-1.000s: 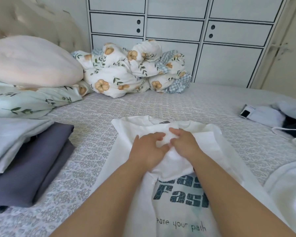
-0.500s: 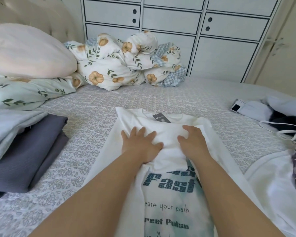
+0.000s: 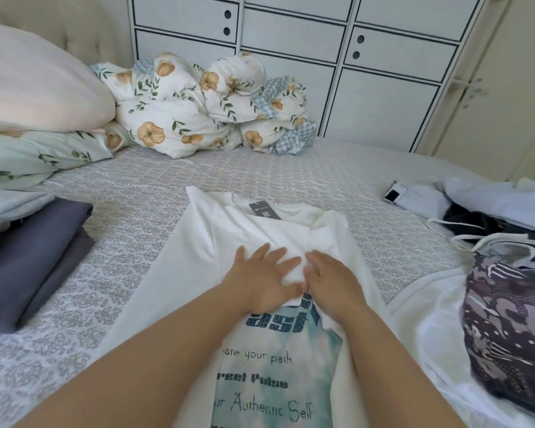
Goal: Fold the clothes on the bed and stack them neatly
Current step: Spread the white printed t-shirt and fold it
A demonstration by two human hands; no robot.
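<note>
Bed [image 3: 291, 168] covered with a grey-white patterned spread, filling most of the view. At the far side, a white wardrobe [image 3: 291, 35] with dark-lined panels and round holes; at the far right, a cream door [image 3: 507, 88]. Far left, a padded headboard [image 3: 84, 23].

On the left, a large pale pink pillow [image 3: 34, 88] resting on a pale green leaf-print pillow [image 3: 28, 156]. Just beside them, toward the wardrobe, a bundled duvet with orange flowers [image 3: 198, 109]. Near left, a stack of folded clothes [image 3: 25, 257], dark grey-blue piece below, light blue piece above.

In the middle, lying flat on the bed, a white T-shirt [image 3: 204, 239] with a teal print and dark lettering, collar toward the far side, a dark tag [image 3: 264, 210] at the neck. Right sleeve folded in over the chest.

Left hand [image 3: 260, 279] flat on the folded cloth, fingers [image 3: 260, 251] straight and spread, pressing down. Right hand [image 3: 331, 279] touching it, also palm down on the shirt, fingers [image 3: 317, 257] stretched out, gripping nothing. Both forearms covering part of the print.

On the right, a loose pile of unfolded clothes [image 3: 491, 205], pale blue and black pieces with white cords. Nearer, a white garment [image 3: 430, 319] just beside the T-shirt, and on it a dark camouflage-patterned piece [image 3: 513, 329].
</note>
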